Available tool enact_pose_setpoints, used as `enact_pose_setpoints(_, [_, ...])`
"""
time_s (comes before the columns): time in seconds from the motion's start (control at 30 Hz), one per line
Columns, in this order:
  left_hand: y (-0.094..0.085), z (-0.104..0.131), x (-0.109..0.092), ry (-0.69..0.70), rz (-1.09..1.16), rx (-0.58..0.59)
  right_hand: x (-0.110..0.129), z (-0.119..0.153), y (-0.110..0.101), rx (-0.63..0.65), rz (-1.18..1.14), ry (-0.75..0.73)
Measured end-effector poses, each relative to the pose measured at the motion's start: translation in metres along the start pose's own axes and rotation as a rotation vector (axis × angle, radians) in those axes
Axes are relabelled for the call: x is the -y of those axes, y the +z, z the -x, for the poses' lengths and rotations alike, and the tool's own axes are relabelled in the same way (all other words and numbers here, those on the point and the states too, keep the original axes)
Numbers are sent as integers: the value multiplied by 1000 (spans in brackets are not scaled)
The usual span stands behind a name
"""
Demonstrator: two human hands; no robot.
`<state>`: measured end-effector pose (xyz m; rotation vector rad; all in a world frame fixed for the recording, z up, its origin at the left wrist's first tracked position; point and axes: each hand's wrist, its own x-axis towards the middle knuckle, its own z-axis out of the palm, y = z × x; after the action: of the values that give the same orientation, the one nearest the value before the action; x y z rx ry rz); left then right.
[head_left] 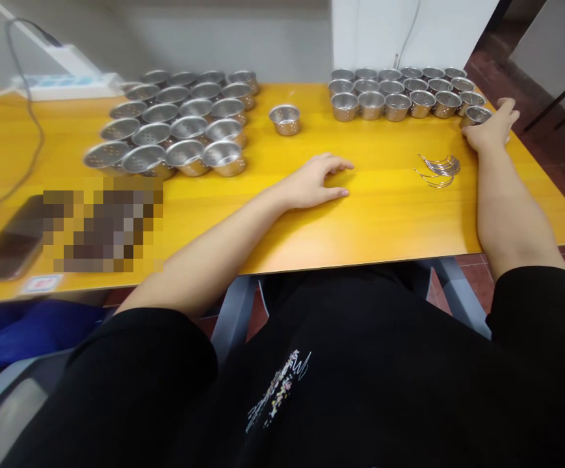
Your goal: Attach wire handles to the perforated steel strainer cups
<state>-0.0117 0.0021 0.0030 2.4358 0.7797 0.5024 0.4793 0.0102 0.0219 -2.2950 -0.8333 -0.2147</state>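
My left hand [318,181] rests on the yellow table with its fingers apart and nothing in it. Ahead of it stands a single perforated metal cup [286,121]. At the table's right end, my right hand [494,127] reaches to another small metal cup [476,116]. Its thumb is by the near left side of that cup, while the other fingers stretch out past the cup's right side. Part of the cup is hidden behind the hand. Between my forearms lies a small pile of curved thin metal wires [442,168].
Rows of metal cups [372,105] stand at the back right, and a larger group [184,156] stands on the left. A power strip [72,84] with a cable sits at the back left. A dark phone [12,237] lies beside a pixelated area at the front left.
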Motion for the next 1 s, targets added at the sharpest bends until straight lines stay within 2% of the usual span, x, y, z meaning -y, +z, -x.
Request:
enact_pose_setpoints(0.17, [-1, 0, -1, -5, 1, 0, 4, 1, 0, -33, -5, 3])
enact_pose_setpoints(0.4, [0, 0, -1, 1, -10, 4, 1, 5, -7, 50, 132, -29])
enact_pose_setpoints(0.7, [-3, 1, -5, -4, -15, 21, 2, 4, -9, 49, 59, 65])
enact_pose_setpoints(0.9, [-3, 1, -4, -1, -5, 27, -2, 1, -2, 72, 77, 27])
enact_pose_setpoints(1.0, [-5, 2, -6, -1, -20, 37, -2, -1, -6, 97, 59, 31])
